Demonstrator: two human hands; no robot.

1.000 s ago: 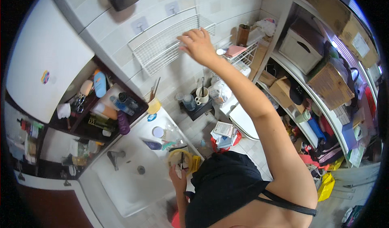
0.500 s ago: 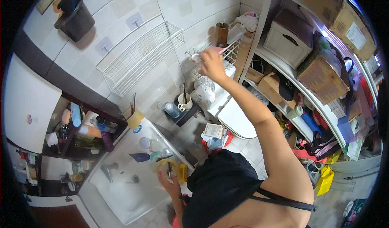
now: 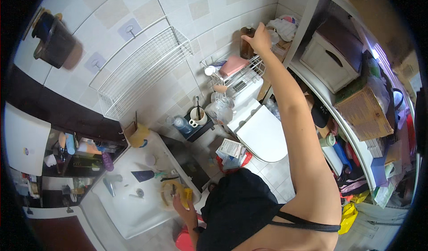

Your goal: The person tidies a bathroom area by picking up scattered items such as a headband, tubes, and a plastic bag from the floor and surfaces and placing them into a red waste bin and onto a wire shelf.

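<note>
My right hand [image 3: 259, 40] is stretched out at the brown bottle [image 3: 246, 41], thumb and fingers apart. The bottle stands at the back end of a white wire rack [image 3: 243, 87] above the toilet. Whether my fingers touch it I cannot tell. On the rack lie a pink item [image 3: 234, 65] and a white-capped tube [image 3: 210, 70]. Down by the washbasin [image 3: 120, 213], my left hand [image 3: 183, 207] is closed on a slender dark item [image 3: 174, 189] whose kind is unclear. Beside that hand are a yellowish round basin [image 3: 166, 192] and a yellow brush-like block [image 3: 188, 195].
A white toilet lid [image 3: 263, 135] lies below the rack. An empty wire basket [image 3: 142, 72] hangs on the tiled wall. Shelves at right hold a white drawer box [image 3: 327, 57] and a cardboard box [image 3: 365, 112]. A beige cup [image 3: 197, 116] stands on a dark ledge.
My right hand has moved from the left end of the rack, up and right to the brown bottle. The left hand stays low by the basin. The view has shifted slightly.
</note>
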